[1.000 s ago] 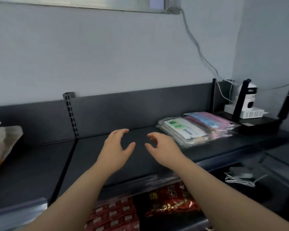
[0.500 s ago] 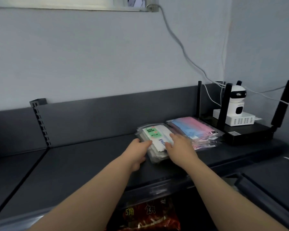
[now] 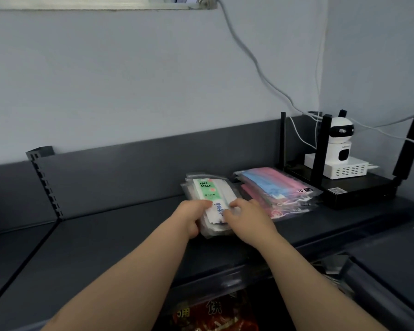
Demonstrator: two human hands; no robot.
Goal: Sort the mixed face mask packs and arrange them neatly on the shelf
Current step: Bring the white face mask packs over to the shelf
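From the head view, a stack of white face mask packs (image 3: 207,190) lies on the dark shelf (image 3: 105,247), its top label reading "FACE MASK". The left hand (image 3: 191,217) curls round the stack's near left edge and grips it. The right hand (image 3: 247,219) rests on the near right side, its bent fingers and thumb pinching the top pack. Just beside the stack, to the right, lie pink and blue mask packs (image 3: 276,188), next to a black router (image 3: 359,191) carrying a white camera (image 3: 339,142).
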